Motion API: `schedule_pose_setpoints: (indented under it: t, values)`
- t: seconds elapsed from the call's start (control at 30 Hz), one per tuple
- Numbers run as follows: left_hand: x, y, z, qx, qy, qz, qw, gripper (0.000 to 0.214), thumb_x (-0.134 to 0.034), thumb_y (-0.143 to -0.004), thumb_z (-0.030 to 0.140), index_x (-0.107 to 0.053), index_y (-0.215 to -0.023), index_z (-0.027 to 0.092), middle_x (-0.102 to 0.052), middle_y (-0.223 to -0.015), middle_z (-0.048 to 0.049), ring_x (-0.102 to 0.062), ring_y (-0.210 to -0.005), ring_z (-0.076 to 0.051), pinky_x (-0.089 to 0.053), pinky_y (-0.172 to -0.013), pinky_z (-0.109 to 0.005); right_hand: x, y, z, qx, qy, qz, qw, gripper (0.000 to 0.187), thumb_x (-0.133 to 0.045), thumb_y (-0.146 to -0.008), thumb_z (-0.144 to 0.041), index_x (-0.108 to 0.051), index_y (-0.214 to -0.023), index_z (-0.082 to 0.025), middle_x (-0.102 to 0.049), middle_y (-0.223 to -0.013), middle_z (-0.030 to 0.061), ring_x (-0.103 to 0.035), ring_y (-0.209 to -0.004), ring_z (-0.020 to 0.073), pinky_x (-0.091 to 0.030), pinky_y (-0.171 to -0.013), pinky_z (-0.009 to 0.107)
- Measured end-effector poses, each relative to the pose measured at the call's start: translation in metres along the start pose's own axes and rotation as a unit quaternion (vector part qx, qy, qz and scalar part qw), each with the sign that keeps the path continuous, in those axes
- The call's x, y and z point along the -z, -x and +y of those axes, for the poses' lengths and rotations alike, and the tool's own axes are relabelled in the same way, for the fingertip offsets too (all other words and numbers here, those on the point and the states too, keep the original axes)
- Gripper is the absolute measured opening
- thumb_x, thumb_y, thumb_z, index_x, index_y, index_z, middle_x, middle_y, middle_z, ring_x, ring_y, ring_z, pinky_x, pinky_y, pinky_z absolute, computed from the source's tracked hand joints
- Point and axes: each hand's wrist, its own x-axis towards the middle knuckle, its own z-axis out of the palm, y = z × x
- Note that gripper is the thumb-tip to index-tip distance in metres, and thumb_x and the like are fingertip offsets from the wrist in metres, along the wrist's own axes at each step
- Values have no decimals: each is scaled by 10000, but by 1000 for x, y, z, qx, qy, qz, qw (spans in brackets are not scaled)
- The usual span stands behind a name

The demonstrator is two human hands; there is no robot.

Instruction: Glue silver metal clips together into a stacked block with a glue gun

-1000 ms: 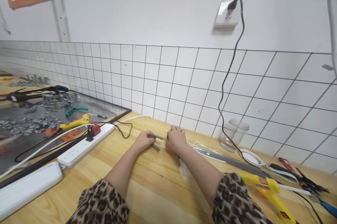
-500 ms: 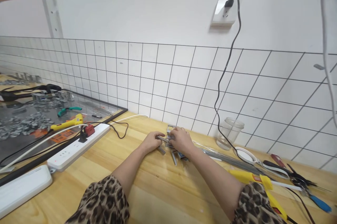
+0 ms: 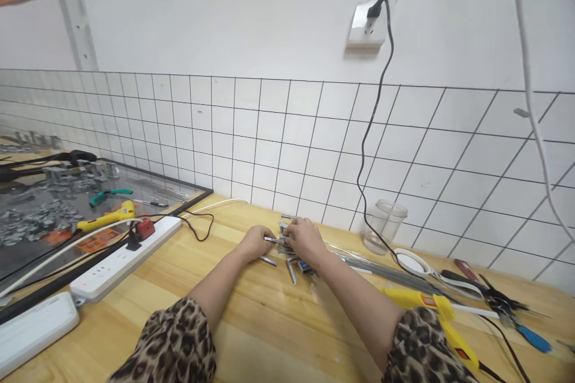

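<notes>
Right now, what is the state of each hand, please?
Left hand: closed, holding a metal strip.
Right hand: on metal parts; grip cannot be told.

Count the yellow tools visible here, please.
2: one yellow tool left of the red plug; a second yellow tool partly behind the right sleeve. More may be hidden.

arms (image 3: 213, 287) extended forward | left hand (image 3: 256, 242) curled | right hand (image 3: 307, 239) palm-down

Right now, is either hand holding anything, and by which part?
The left hand holds a thin metal strip by its left end. The right hand is at a metal piece; whether it grips it cannot be told.
</notes>
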Motion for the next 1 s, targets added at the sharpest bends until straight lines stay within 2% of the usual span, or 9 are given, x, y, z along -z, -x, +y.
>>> schedule_pose_setpoints:
  t: [0.13, 0.33, 0.53, 0.67, 0.73, 0.87, 1.0]
  values:
    - [9, 4, -4, 24, 14, 25, 999, 217, -581, -899, 308, -618, -1040, 147, -632, -1082, -57, -618, -940, -194, -532, -808, -383, -1, -1, 0, -8, -10, -2, 1000, 251, -569, -915, -324, -605, -1117, -178, -598, -1197, 75, -583, -1063, 223, -476, -910, 454]
    - [24, 19, -11, 74, 100, 44, 991, 218, -575, -905, 315, -610, -1011, 128, -644, -954, -35, -629, -775, -146, -548, -671, -307, 0, 0, -1, -14, -56, 7, 998, 245, -575, -912, -318, -608, -1111, -179, -597, -1200, 75, -579, -1071, 225, -468, -922, 462]
    - [31, 49, 12, 55, 209, 40, 975, 200, -575, -907, 315, -616, -877, 122, -616, -738, 21, -566, -575, -85, -496, -544, -230, 16, 14, -10, -11, -202, 53, 978, 212, -601, -894, -293, -627, -1066, -171, -591, -1215, 73, -548, -1125, 238, -433, -962, 482]
    - [18, 67, 37, 31, 280, 45, 959, 204, -606, -881, 322, -620, -815, 129, -535, -572, 73, -475, -456, -65, -431, -494, -212, 23, 39, -21, -32, -363, 46, 930, 145, -638, -861, -260, -652, -950, -146, -687, -957, 36, -650, -891, 175, -517, -826, 386]
    - [8, 75, 48, 24, 310, 44, 950, 219, -679, -808, 344, -633, -794, 130, -515, -526, 83, -439, -429, -60, -390, -478, -206, 22, 54, -25, -54, -437, 32, 897, 116, -659, -822, -229, -652, -890, -135, -698, -817, 14, -666, -753, 149, -535, -719, 325]
    - [-12, 90, 65, 18, 350, 34, 936, 389, -812, -570, 432, -681, -760, 120, -593, -550, 34, -464, -462, -70, -346, -485, -209, 19, 81, -27, -99, -546, 12, 832, 147, -659, -712, -246, -624, -812, -144, -667, -618, -6, -644, -577, 144, -466, -502, 237]
    - [-22, 104, 71, 24, 351, 39, 935, 424, -823, -502, 464, -704, -711, 116, -583, -519, 18, -448, -460, -80, -301, -464, -208, 15, 100, -22, -133, -606, 12, 784, 196, -666, -631, -317, -596, -735, -165, -629, -537, -22, -593, -505, 126, -384, -424, 203]
